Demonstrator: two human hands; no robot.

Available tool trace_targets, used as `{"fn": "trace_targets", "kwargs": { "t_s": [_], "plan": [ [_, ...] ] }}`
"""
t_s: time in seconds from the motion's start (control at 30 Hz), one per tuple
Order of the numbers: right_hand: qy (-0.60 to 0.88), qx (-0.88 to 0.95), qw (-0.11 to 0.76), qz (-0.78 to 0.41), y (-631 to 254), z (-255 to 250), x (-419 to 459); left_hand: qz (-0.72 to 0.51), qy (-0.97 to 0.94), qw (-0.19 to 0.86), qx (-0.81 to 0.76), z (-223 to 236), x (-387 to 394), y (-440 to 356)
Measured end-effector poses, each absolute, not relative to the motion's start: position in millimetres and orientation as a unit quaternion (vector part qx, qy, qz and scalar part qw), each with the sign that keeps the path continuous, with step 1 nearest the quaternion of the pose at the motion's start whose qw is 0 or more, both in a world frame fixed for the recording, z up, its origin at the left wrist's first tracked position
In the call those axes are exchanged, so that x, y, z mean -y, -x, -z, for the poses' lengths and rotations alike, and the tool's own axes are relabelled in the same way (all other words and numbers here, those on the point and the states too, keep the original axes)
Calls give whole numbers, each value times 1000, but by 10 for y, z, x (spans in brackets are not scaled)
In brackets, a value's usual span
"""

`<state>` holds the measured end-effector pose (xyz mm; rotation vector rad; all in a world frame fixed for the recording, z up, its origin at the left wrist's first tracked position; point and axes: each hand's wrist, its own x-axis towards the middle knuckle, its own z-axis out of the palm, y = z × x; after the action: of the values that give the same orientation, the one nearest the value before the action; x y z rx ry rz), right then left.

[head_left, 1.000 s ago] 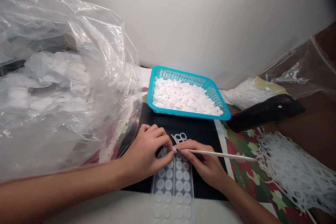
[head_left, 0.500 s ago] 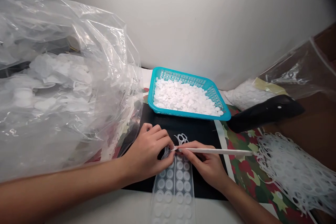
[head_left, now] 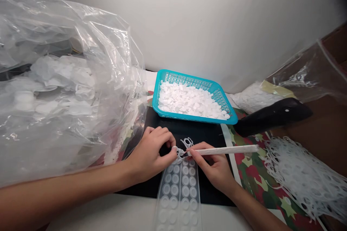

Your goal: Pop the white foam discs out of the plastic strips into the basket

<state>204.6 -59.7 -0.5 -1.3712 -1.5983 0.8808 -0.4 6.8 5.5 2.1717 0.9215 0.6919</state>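
Where the two hands meet over the strip, the left fingertips (head_left: 172, 148) curl narrowly around a crumpled loop of white perforated film (head_left: 180, 153), the exact grip hard to make out behind the knuckles. The right fingers (head_left: 196, 154) pinch a thin white stick (head_left: 225, 149) close together, its tip lost in that tangle. The left hand (head_left: 150, 149) and right hand (head_left: 213, 164) sit above a translucent strip of pale discs (head_left: 179, 191), which runs over a black mat (head_left: 176, 131) and is cut off by the lower frame edge. Top centre, a teal plastic basket (head_left: 189, 120) holds heaped white discs (head_left: 189, 99). A clear plastic bag (head_left: 81, 43) bulges upper left, a lacy white film pile (head_left: 303, 177) lies lower right on camouflage-printed paper (head_left: 252, 177), and a black object (head_left: 271, 117) of unclear kind sits right.
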Motion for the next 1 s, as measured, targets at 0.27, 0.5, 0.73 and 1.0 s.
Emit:
{"fn": "trace_targets", "kwargs": {
  "t_s": [0.27,0.5,0.73,1.0],
  "plan": [
    [532,599,449,-395,-2045,-10,560,-291,-809,359,-363,-44,-109,-14],
    [494,622,484,-367,-2070,-10,544,-314,-807,360,-348,-51,-92,-5],
    [471,679,443,-347,-2126,7,557,-318,-815,367,-315,-42,-86,14],
    [483,685,429,-336,-2095,-31,547,-321,-820,367,-300,-29,-102,3]
  ]
}}
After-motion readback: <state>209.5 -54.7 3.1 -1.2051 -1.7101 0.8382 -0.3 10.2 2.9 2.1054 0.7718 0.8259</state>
